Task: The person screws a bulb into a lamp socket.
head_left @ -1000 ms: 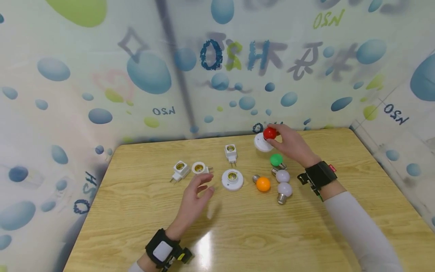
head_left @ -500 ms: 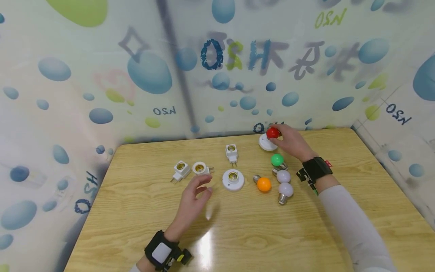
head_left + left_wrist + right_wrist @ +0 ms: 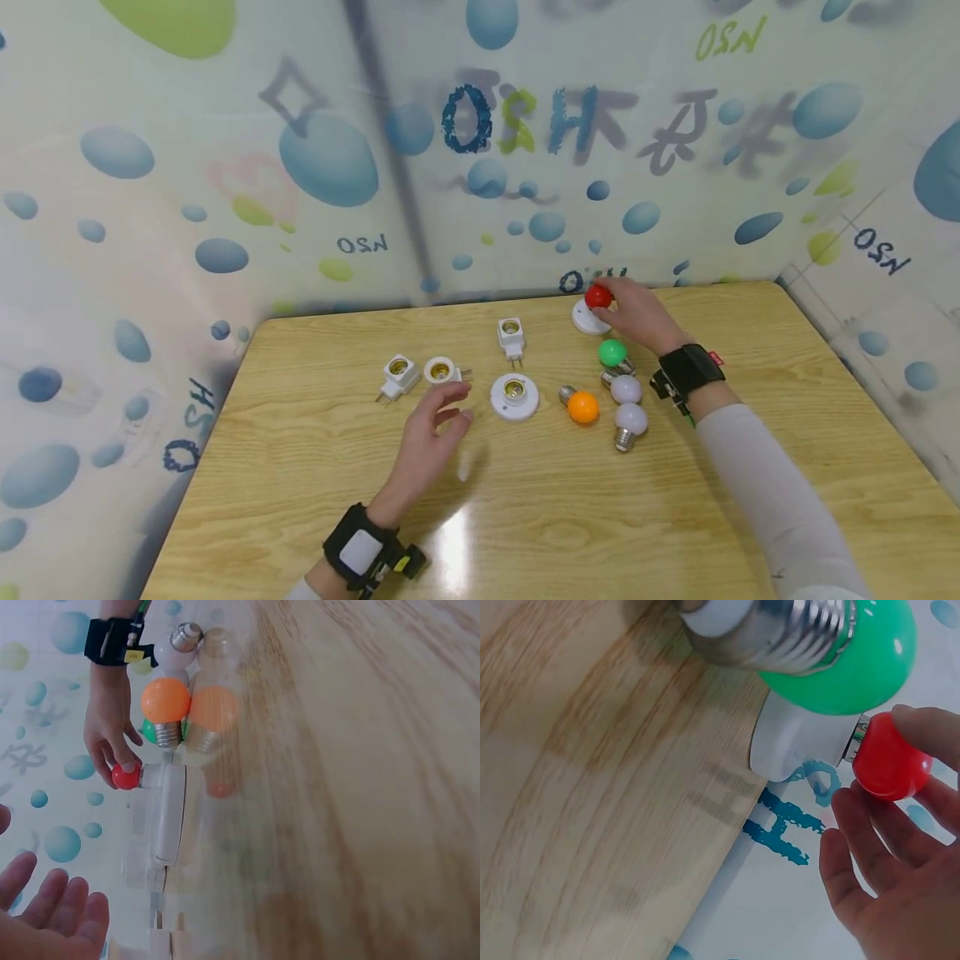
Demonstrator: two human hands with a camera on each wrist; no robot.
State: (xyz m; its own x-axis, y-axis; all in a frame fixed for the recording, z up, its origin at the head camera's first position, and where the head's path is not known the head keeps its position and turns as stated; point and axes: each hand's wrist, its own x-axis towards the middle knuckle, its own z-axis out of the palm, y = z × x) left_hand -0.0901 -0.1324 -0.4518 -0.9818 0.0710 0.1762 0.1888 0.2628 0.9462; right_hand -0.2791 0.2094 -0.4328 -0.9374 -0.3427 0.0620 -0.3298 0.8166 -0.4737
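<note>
At the back of the table my right hand [image 3: 641,315] pinches a red bulb [image 3: 597,297] between thumb and fingers. The bulb stands in the socket of a round white lamp holder [image 3: 587,319]; in the right wrist view a strip of its metal base [image 3: 857,739] shows between the red globe and the holder. My left hand [image 3: 427,442] hovers with relaxed fingers, holding nothing, just in front of a round-topped plug-in lamp holder [image 3: 440,370]. Another round white lamp holder [image 3: 514,397] lies to its right, with an unfilled brass socket.
Close to my right forearm lie a green bulb [image 3: 612,352], an orange bulb [image 3: 582,407] and two white bulbs [image 3: 628,418]. Two square plug-in holders [image 3: 511,335] lie on the wooden table [image 3: 562,525]. A patterned curtain [image 3: 300,275] rises behind the back edge.
The round holder with the red bulb has shifted slightly right, and my right hand has turned a little while keeping its pinch on the bulb. My left hand has barely moved.
</note>
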